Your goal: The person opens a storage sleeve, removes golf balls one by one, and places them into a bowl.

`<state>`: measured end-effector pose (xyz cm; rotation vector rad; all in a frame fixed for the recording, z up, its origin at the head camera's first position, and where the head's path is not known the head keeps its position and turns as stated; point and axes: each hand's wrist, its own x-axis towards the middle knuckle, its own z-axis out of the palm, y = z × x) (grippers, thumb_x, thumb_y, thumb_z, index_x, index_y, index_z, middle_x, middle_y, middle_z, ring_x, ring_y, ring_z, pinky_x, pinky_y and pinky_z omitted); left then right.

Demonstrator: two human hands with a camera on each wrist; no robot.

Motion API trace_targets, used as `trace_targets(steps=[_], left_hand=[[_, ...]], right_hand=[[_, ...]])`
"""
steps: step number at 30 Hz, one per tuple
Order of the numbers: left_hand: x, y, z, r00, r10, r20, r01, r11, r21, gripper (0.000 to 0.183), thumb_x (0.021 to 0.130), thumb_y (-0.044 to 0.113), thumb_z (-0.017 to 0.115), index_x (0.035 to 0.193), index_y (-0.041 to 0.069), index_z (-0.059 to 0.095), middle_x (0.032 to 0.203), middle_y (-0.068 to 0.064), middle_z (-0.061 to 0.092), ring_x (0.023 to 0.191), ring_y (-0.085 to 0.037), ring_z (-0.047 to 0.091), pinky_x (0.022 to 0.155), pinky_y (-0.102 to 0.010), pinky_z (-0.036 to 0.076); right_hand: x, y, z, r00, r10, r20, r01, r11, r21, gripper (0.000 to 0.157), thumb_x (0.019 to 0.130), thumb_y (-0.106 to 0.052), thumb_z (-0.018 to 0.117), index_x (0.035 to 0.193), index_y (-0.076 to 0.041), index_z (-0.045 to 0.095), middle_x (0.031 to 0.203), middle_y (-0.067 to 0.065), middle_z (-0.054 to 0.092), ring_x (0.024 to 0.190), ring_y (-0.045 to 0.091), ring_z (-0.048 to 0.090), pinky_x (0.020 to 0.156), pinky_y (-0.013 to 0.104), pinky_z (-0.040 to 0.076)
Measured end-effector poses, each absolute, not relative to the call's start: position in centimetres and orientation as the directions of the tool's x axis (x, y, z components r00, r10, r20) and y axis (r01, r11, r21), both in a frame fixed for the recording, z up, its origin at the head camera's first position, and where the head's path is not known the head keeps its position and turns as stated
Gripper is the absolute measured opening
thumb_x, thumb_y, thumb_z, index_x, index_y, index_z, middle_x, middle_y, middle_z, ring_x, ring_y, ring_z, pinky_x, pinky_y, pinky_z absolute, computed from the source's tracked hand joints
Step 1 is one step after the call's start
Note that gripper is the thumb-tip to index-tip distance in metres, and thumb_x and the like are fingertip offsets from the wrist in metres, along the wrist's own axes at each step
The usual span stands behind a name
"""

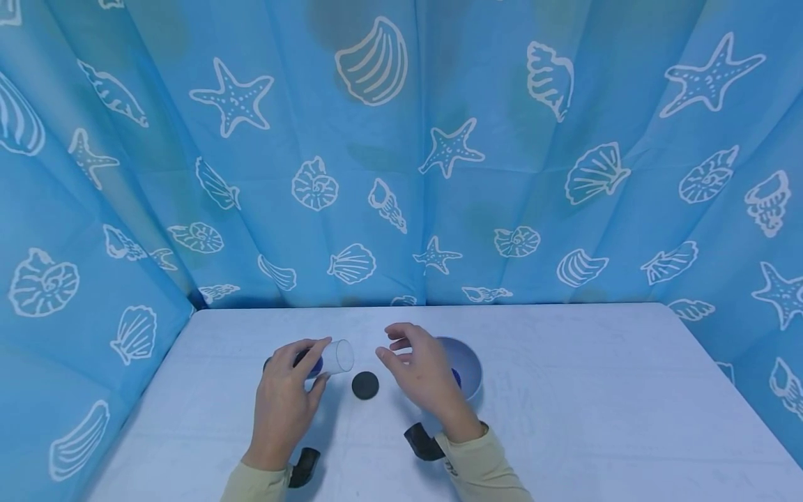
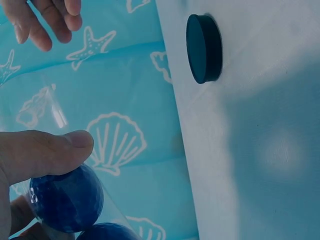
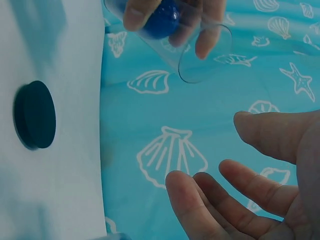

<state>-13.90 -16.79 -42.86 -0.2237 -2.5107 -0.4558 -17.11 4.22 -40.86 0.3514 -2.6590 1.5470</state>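
Note:
My left hand grips a clear glass tube, tilted on its side with its open mouth toward the right. Inside it are blue balls; one blue ball shows under the thumb in the left wrist view, with part of a second below it. My right hand is held in the air facing the tube's mouth, fingers loosely bent and apart, with nothing between them. Behind that hand sits a purple-blue bowl, partly hidden, with a bit of a dark blue ball inside.
A round dark lid lies on the white table between the hands. Black wrist camera mounts extend beside both wrists. A blue curtain with white shells and starfish hangs behind the table and along its sides.

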Motion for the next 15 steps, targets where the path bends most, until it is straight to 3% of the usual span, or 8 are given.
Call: trace_targets(steps=[15], left_hand=[[-13.8,-16.8,-42.8,-0.823,0.062,0.565,0.251,0.932,0.263,0.065,0.067,0.005,0.094,0.127,0.016,0.07,0.118,-0.015,0.065,0.112,-0.036,0.061,0.096,-0.054,0.052]], right_hand=[[-16.5,2.9,-41.2,-0.957,-0.245,0.158,-0.256,0.447,-0.857,0.043,0.1,-0.032,0.064,0.135,-0.008,0.058,0.127,0.007,0.063,0.112,0.02,0.062,0.093,0.035,0.056]])
